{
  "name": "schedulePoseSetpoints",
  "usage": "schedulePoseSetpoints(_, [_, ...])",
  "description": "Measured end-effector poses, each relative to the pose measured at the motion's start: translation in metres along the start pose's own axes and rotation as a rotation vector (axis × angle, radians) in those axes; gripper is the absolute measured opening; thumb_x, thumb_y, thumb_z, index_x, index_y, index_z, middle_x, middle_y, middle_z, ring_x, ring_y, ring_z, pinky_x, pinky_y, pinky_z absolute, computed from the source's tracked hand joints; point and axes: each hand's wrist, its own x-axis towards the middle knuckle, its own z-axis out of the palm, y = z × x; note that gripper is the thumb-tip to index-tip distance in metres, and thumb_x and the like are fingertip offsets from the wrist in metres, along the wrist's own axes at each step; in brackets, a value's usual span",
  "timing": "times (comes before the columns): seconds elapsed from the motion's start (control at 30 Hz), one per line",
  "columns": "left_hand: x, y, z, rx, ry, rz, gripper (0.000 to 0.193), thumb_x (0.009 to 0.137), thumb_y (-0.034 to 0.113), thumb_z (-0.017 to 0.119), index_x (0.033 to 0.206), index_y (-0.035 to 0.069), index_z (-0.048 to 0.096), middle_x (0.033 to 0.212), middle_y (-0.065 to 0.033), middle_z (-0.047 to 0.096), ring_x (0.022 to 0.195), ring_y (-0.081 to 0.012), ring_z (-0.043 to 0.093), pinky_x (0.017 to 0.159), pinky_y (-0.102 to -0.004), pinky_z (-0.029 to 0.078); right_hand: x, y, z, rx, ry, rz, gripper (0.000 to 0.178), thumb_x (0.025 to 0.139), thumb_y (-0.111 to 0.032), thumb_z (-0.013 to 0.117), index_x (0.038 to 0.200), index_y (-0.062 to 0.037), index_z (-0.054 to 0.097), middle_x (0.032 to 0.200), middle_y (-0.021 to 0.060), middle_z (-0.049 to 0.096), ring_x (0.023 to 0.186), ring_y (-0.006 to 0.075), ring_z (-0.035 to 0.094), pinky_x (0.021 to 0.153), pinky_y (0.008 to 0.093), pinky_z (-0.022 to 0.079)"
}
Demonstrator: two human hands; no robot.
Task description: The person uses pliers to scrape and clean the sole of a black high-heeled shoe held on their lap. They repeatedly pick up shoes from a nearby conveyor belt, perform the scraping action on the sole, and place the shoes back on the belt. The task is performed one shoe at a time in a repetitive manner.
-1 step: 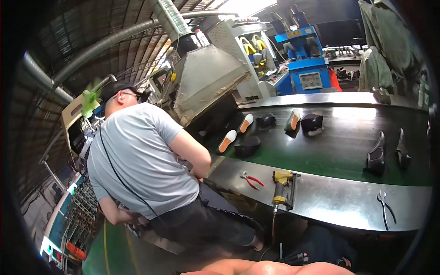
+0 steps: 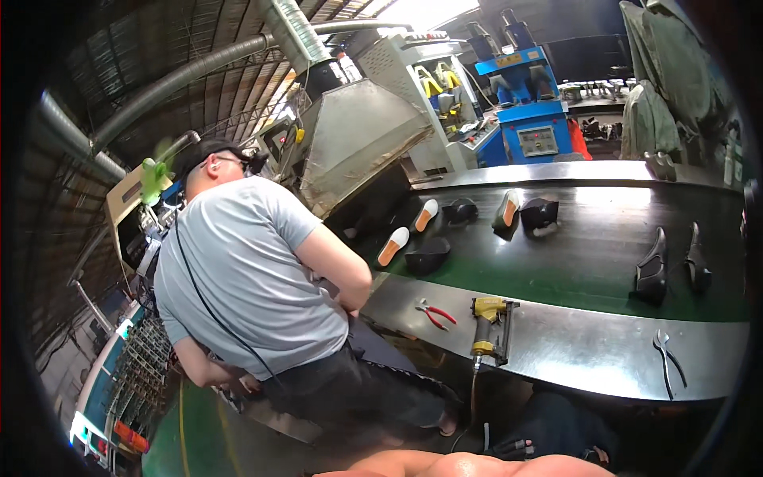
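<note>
Only a bare forearm [image 2: 461, 465] shows at the lower edge; both hands out of view

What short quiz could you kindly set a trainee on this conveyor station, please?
1. True or false: the red-handled pliers lie on the green belt.
2. Which tool lies just to the right of the pliers in the picture? A) a yellow nail gun B) a hammer C) a brush
3. Fill in: the co-worker seated by the belt wears a ___ T-shirt.

Key: 1 false, they lie on the steel ledge in front of the belt; 2 A; 3 grey.
</note>
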Motion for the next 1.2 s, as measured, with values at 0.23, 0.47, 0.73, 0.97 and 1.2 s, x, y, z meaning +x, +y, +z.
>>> schedulePoseSetpoints(0.23, [0.005,-0.008,0.006,0.061,-0.040,0.029,0.047,0.091,0.028,0.048,0.134,0.008,0.048,0.149,-0.0181,0.035,0.143,-0.0362,0.024,0.115,-0.0503,0.020,-0.002,-0.001,-0.004,0.007,0.008,-0.004,0.042,0.084,-0.036,0.060,0.119,-0.0115,0.058,0.127,0.0214,0.055,0.122,0.0376,0.049,0.103,0.0452,0.038])
schedulePoseSetpoints(0.47, [0.002,-0.010,0.008,0.087,-0.058,0.045,0.048,0.091,0.028,0.048,0.135,0.008,0.048,0.149,-0.0181,0.034,0.143,-0.0362,0.024,0.115,-0.0504,0.019,0.000,0.005,0.004,0.010,0.052,-0.022,0.042,0.083,-0.036,0.060,0.119,-0.0134,0.059,0.126,0.0209,0.056,0.120,0.0375,0.050,0.102,0.0450,0.040])
schedulePoseSetpoints(0.73, [-0.001,-0.009,0.012,0.097,-0.069,0.052,0.049,0.091,0.029,0.048,0.136,0.008,0.047,0.150,-0.0181,0.034,0.143,-0.0362,0.023,0.115,-0.0507,0.019,-0.003,0.006,0.002,0.022,0.067,-0.016,0.041,0.084,-0.035,0.061,0.117,-0.0112,0.059,0.125,0.0200,0.057,0.120,0.0354,0.051,0.100,0.0436,0.042])
schedulePoseSetpoints(0.97, [-0.001,-0.012,0.018,0.121,-0.081,0.078,0.051,0.091,0.029,0.048,0.137,0.008,0.047,0.150,-0.0181,0.033,0.143,-0.0361,0.023,0.115,-0.0509,0.018,0.001,0.021,0.028,0.052,0.210,-0.068,0.035,0.082,-0.030,0.064,0.111,-0.0113,0.062,0.120,0.0192,0.060,0.117,0.0356,0.052,0.098,0.0444,0.043])
schedulePoseSetpoints(1.2, [-0.011,-0.012,0.025,0.170,-0.077,0.097,0.052,0.091,0.030,0.048,0.138,0.008,0.047,0.150,-0.0181,0.033,0.144,-0.0361,0.022,0.115,-0.0510,0.018,0.031,-0.026,-0.012,0.272,0.255,0.017,0.049,0.078,-0.019,0.069,0.120,0.0027,0.056,0.098,0.0172,0.065,0.092,0.0298,0.064,0.085,0.0375,0.050])
